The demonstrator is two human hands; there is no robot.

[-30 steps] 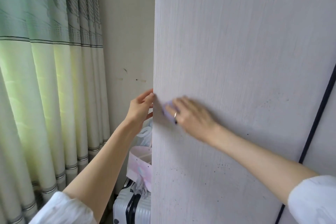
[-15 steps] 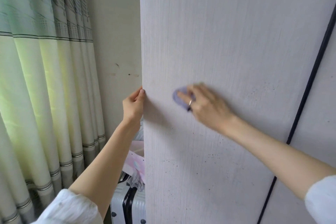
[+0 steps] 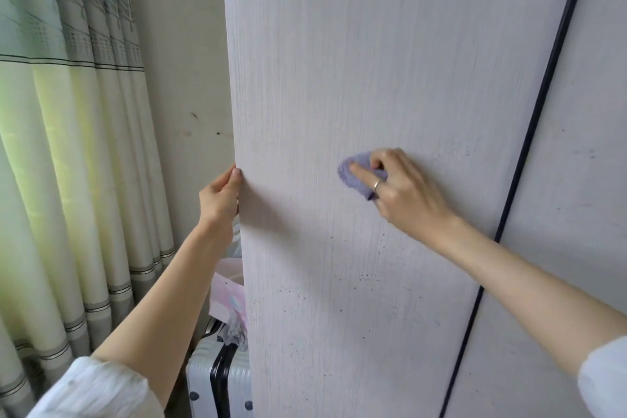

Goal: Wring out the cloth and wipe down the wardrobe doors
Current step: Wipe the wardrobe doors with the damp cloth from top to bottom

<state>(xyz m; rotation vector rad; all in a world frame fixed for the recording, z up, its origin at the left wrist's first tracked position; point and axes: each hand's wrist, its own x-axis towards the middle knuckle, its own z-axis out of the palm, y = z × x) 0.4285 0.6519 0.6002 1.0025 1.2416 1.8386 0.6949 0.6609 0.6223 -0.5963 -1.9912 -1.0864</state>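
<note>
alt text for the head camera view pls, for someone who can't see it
A person's right hand presses a small purple cloth against a pale wood-grain wardrobe door, while the left hand holds the door's left edge. Dark specks dot the door below the cloth. Green-and-cream curtains hang on the left, and a white suitcase stands behind the door.

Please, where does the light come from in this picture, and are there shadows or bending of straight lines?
Head view: daylight glows through the green-and-cream curtain at left; the left hand, gripping the edge of the pale wood-grain wardrobe door, casts a soft shadow rightwards on it, as does the right hand holding the bunched purple cloth; the wide lens tilts the dark door gap.
</note>
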